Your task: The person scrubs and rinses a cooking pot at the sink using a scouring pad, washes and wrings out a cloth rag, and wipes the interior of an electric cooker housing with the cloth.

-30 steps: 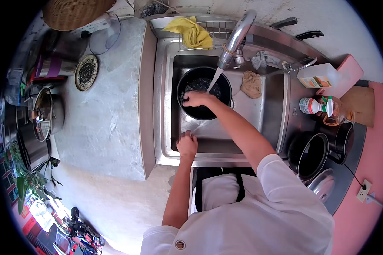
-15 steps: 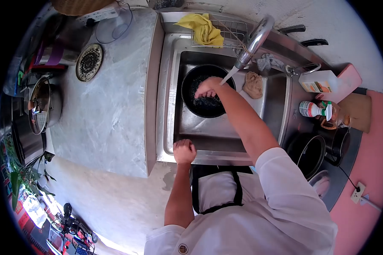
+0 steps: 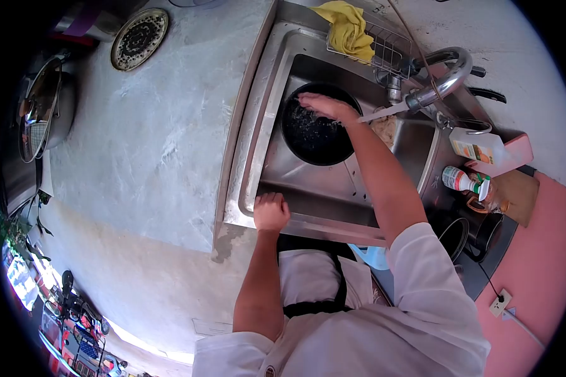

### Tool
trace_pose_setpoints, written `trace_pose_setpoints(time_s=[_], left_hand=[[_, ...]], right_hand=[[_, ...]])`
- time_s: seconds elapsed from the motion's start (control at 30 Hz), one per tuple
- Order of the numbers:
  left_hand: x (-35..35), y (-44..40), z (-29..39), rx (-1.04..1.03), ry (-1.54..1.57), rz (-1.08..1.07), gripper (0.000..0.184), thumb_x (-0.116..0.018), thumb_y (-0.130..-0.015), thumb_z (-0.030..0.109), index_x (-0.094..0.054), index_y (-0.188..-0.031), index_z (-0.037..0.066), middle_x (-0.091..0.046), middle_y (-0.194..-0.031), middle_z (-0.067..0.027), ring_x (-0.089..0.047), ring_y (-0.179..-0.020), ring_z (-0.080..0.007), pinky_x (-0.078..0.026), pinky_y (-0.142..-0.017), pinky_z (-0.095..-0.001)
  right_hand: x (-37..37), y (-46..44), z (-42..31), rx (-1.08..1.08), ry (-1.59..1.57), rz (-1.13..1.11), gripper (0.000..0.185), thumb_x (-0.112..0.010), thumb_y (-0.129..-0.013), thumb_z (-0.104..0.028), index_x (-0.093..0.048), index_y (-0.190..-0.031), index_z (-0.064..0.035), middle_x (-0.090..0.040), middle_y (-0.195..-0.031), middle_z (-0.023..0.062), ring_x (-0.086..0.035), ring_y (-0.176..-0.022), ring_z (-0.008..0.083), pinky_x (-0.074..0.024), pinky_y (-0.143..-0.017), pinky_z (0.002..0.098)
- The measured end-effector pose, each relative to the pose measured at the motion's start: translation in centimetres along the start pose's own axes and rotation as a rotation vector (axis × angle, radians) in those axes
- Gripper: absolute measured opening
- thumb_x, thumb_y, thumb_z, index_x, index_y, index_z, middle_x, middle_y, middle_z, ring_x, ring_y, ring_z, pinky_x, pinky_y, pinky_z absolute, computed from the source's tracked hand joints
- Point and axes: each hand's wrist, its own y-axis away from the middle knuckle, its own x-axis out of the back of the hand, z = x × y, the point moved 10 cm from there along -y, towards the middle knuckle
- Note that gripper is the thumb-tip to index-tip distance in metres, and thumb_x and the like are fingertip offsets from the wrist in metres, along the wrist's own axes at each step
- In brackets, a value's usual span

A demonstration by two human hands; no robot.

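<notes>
A round black pan stands in the steel sink, with water and small bubbles or drops inside. Over its upper part is my right hand, fingers stretched out and holding nothing. Water runs from the curved faucet onto my right wrist. My left hand rests on the front rim of the sink, its fingers curled over the edge; nothing can be seen in it. A tan cloth lies in the sink behind the stream, partly hidden by it.
A yellow cloth hangs on a wire rack behind the sink. Right of the sink are a spray bottle, a white jug and dark pots. A round patterned plate lies on the grey counter at left.
The view has turned and shifted, so sink and faucet appear tilted. My right hand's fingers have straightened and it has moved toward the pan's far side. My left hand stays at the front rim.
</notes>
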Motion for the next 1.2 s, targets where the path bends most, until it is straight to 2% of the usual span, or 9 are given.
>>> trace_pose_setpoints(time_s=[0.23,0.37,0.5,0.63,0.7,0.77,0.9,1.03,1.2], left_hand=[[-0.1,-0.8,-0.4,0.027,0.011,0.012,0.003,-0.055,-0.065,0.012,-0.054,-0.064,0.010,-0.056,-0.068,-0.0055,-0.055,-0.071,-0.0248,-0.042,-0.069,-0.0360],[0.1,-0.7,-0.7,0.046,0.046,0.023,0.004,-0.055,-0.065,0.012,-0.053,-0.063,0.010,-0.056,-0.068,-0.0057,-0.055,-0.071,-0.0245,-0.042,-0.069,-0.0355],[0.1,-0.8,-0.7,0.047,0.063,0.038,0.004,-0.055,-0.065,0.012,-0.053,-0.063,0.010,-0.055,-0.068,-0.0058,-0.055,-0.071,-0.0245,-0.042,-0.070,-0.0352],[-0.1,-0.9,-0.7,0.044,0.057,0.015,0.003,-0.055,-0.065,0.012,-0.054,-0.063,0.010,-0.056,-0.068,-0.0055,-0.055,-0.071,-0.0244,-0.042,-0.070,-0.0356],[0.0,-0.9,-0.7,0.045,0.031,0.023,0.003,-0.055,-0.065,0.012,-0.054,-0.064,0.010,-0.056,-0.068,-0.0053,-0.055,-0.071,-0.0245,-0.042,-0.070,-0.0357],[-0.1,-1.0,-0.8,0.046,0.046,0.037,0.003,-0.055,-0.065,0.012,-0.054,-0.064,0.010,-0.056,-0.068,-0.0054,-0.055,-0.070,-0.0246,-0.042,-0.070,-0.0357],[-0.1,-0.9,-0.7,0.040,0.058,0.019,0.003,-0.056,-0.065,0.012,-0.053,-0.064,0.010,-0.055,-0.068,-0.0054,-0.055,-0.068,-0.0250,-0.042,-0.068,-0.0357],[0.2,-1.2,-0.5,0.041,0.053,0.026,0.002,-0.055,-0.065,0.011,-0.054,-0.064,0.010,-0.055,-0.068,-0.0054,-0.055,-0.068,-0.0250,-0.042,-0.068,-0.0357],[-0.3,-1.0,-0.8,0.062,0.014,0.009,0.005,-0.056,-0.065,0.014,-0.054,-0.066,0.010,-0.056,-0.070,-0.0067,-0.055,-0.071,-0.0250,-0.042,-0.069,-0.0358]], right_hand=[[-4.5,-1.3,2.0,-0.204,-0.289,-0.452,0.050,-0.053,-0.083,-0.036,-0.048,-0.127,-0.0125,-0.047,-0.132,0.0093,-0.043,-0.122,0.0283,-0.0347,-0.100,0.0369],[-2.3,1.5,3.0,-0.361,1.221,-0.195,0.058,-0.057,-0.078,-0.036,-0.047,-0.130,-0.0132,-0.048,-0.132,0.0070,-0.041,-0.125,0.0243,-0.0318,-0.101,0.0396],[-2.9,-0.4,1.6,-0.047,-0.159,-0.231,0.060,-0.055,-0.080,-0.047,-0.047,-0.129,-0.0128,-0.047,-0.132,0.0086,-0.042,-0.124,0.0221,-0.0304,-0.101,0.0370],[-2.9,4.4,3.6,-0.564,0.872,-0.560,0.063,-0.052,-0.082,-0.048,-0.042,-0.131,-0.0082,-0.048,-0.130,0.0130,-0.049,-0.115,0.0200,-0.0366,-0.096,0.0344],[-5.4,1.0,1.8,-0.265,-0.345,-0.566,0.069,-0.056,-0.079,-0.050,-0.044,-0.128,-0.0028,-0.046,-0.132,0.0134,-0.043,-0.121,0.0264,-0.0341,-0.100,0.0376],[2.8,-3.2,1.6,-0.004,0.400,0.203,0.071,-0.052,-0.082,-0.050,-0.034,-0.136,-0.0079,-0.036,-0.140,0.0075,-0.038,-0.126,0.0229,-0.0317,-0.101,0.0414],[-5.9,1.7,3.2,-0.385,0.243,-0.642,0.053,-0.050,-0.083,-0.038,-0.047,-0.127,-0.0083,-0.050,-0.129,0.0098,-0.049,-0.116,0.0232,-0.0358,-0.096,0.0352],[-0.1,2.4,-4.1,-0.253,1.493,0.498,0.063,-0.046,-0.083,-0.052,-0.051,-0.124,-0.0056,-0.047,-0.131,0.0145,-0.041,-0.124,0.0269,-0.0312,-0.102,0.0333],[-1.1,7.2,-0.7,0.132,0.313,0.204,0.034,-0.051,-0.084,-0.032,-0.060,-0.108,-0.0105,-0.059,-0.113,0.0078,-0.053,-0.106,0.0294,-0.0402,-0.091,0.0387]])
